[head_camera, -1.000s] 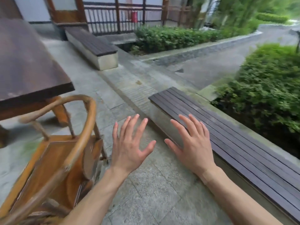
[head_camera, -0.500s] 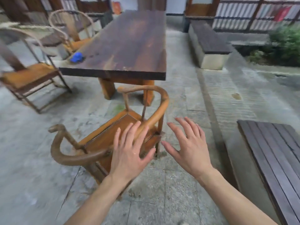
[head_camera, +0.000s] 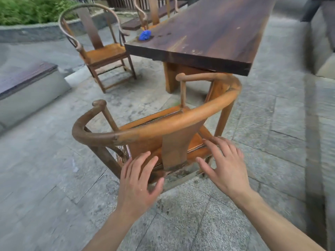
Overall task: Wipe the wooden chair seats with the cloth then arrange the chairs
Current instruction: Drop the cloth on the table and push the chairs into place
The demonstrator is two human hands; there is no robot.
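A round-backed wooden chair point(head_camera: 174, 122) stands right in front of me, its back toward me, at the near end of a long dark wooden table point(head_camera: 208, 33). My left hand point(head_camera: 139, 180) and my right hand point(head_camera: 224, 165) hover with spread fingers just behind the chair's back splat, holding nothing. A crumpled blue cloth point(head_camera: 145, 35) lies on the table's left edge. A second wooden chair point(head_camera: 101, 49) stands at the table's left side, and part of a third point(head_camera: 152, 13) shows beyond it.
A low bench with a dark slatted top point(head_camera: 23, 78) sits at the left on the stone paving. A green hedge point(head_camera: 30, 9) behind a stone kerb fills the far left. Another bench block point(head_camera: 324, 42) stands at the right edge.
My view has swung left from the right-hand bench to the table and chairs. The near chair now sits directly before both hands, which stay spread and hold nothing.
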